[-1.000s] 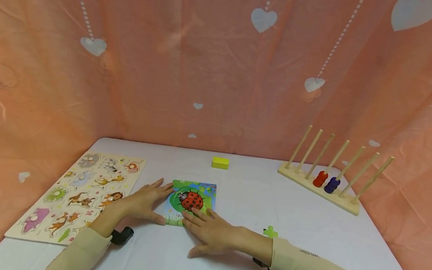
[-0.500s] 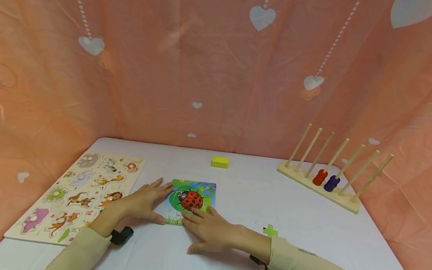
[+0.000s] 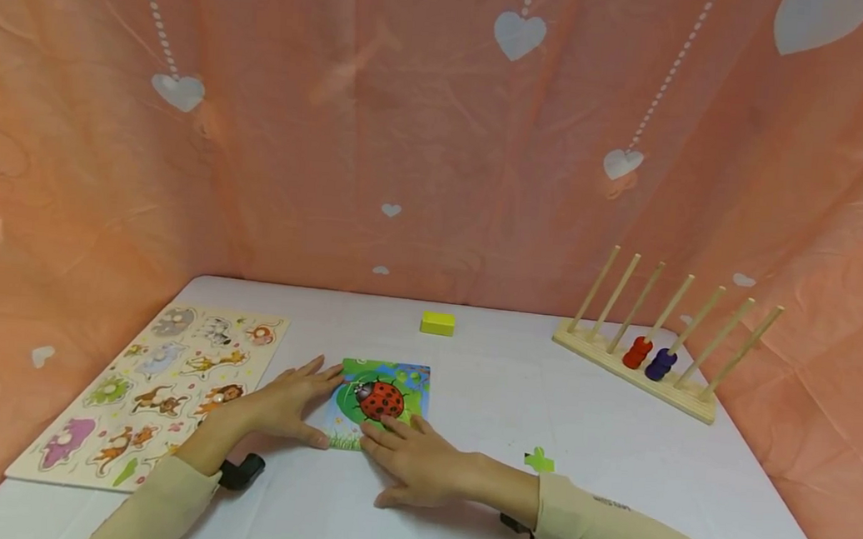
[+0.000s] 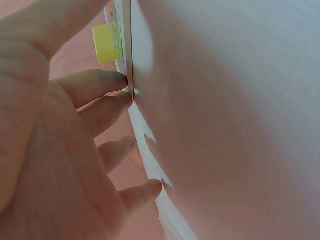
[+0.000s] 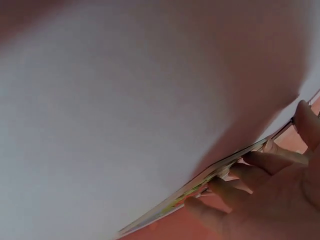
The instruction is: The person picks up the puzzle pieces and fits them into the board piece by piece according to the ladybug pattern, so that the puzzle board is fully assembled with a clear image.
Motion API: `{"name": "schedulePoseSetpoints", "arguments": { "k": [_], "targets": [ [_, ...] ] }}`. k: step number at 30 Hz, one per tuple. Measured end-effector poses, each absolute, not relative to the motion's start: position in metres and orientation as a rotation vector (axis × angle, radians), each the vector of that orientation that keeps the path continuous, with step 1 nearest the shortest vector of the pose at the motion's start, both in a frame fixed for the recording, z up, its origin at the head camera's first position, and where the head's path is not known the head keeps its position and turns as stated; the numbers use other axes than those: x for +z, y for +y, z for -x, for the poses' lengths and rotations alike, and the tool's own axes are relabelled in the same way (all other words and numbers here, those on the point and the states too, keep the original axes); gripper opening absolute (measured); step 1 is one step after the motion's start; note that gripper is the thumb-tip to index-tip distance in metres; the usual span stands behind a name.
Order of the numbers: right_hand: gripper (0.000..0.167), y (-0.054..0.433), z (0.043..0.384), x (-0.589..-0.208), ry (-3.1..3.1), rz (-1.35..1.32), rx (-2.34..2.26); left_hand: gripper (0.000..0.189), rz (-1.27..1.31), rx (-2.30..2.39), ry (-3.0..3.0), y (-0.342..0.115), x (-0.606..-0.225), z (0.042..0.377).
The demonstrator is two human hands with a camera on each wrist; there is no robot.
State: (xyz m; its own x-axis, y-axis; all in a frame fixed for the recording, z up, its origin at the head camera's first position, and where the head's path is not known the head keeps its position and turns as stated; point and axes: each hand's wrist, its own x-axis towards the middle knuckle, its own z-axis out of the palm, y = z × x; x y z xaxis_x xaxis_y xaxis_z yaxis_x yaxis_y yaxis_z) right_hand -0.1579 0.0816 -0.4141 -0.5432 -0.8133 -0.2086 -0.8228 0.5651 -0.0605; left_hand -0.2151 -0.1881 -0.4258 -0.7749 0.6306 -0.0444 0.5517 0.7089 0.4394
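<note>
A square ladybug picture puzzle (image 3: 380, 401) lies flat on the white table, its lower edge partly covered by fingers. My left hand (image 3: 288, 403) rests along its left side, fingers spread, with the thumb by the lower left corner. In the left wrist view, fingertips (image 4: 120, 81) of that hand touch the board's thin edge. My right hand (image 3: 421, 467) lies over the lower right part, its extended fingers on the picture and the thumb apart on the table. The right wrist view shows those fingertips (image 5: 192, 202) along the board's surface.
A small green puzzle piece (image 3: 539, 460) lies beside the right forearm. To the left is a wooden animal peg board (image 3: 192, 357). A yellow block (image 3: 438, 324) sits behind the puzzle. At the back right, a wooden peg rack (image 3: 635, 374) carries red beads (image 3: 638, 353) and blue beads (image 3: 661, 365).
Both hands hold the same place on the puzzle. The head view has shifted only slightly.
</note>
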Motion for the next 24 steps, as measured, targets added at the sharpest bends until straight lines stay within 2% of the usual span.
{"name": "schedulePoseSetpoints", "arguments": {
  "k": [9,16,24],
  "targets": [
    [0.071,0.099,0.17,-0.41,2.422,1.336,-0.405,0.099,-0.929,0.625,2.7,-0.188,-0.425,0.217],
    [0.063,0.14,0.174,-0.386,2.576,1.241,-0.361,0.1,-0.931,0.634,2.694,-0.187,-0.425,0.218],
    [0.054,0.207,0.176,-0.378,2.634,0.853,-0.396,0.099,-0.921,0.622,2.698,-0.19,-0.425,0.215]
  ]
}}
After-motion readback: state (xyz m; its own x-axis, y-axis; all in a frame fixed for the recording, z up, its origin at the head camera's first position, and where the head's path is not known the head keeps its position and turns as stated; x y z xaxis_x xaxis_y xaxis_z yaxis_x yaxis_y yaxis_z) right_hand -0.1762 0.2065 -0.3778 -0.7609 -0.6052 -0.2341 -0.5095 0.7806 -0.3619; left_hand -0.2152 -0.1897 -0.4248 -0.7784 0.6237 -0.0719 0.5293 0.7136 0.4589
